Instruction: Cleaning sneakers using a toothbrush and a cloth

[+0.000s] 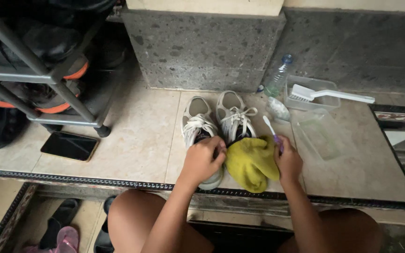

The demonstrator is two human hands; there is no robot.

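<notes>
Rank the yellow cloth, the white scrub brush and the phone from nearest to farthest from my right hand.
From the right hand:
1. Yellow cloth, touching it on its left.
2. White scrub brush, up ahead on a clear tub.
3. Phone, far left by the rack.

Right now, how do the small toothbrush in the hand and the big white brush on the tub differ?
The small toothbrush with the purple handle is slim and short; the white long-handled scrubbing brush is larger, with a broad bristle head. The toothbrush is gripped in the right hand, head pointing up and away; the scrubbing brush lies untouched across the clear plastic tub. Both have pale bristle heads.
</notes>
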